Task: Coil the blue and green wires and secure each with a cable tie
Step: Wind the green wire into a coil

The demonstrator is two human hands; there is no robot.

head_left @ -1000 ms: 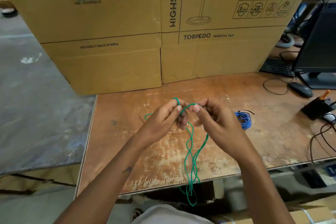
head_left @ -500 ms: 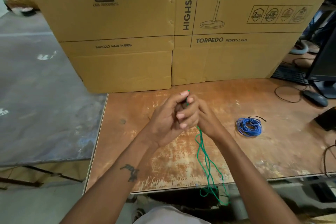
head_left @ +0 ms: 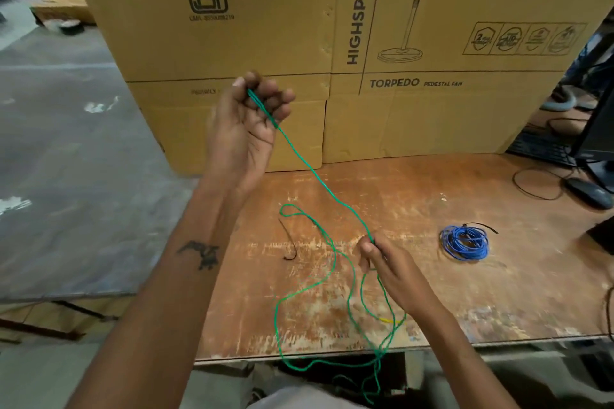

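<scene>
The left hand (head_left: 247, 129), raised, grips the thin green wire (head_left: 319, 176) in curled fingers; the right hand (head_left: 387, 262), lower, pinches it above the worn wooden bench (head_left: 432, 315). The slack below the right hand hangs over the bench edge and may tangle or snag when pulled.

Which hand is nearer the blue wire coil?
Right hand, low over the table just left of the blue wire coil. Left hand is raised, far left.

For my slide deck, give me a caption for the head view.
Left hand and right hand stretch the green wire over the table; blue wire already coiled.
</scene>
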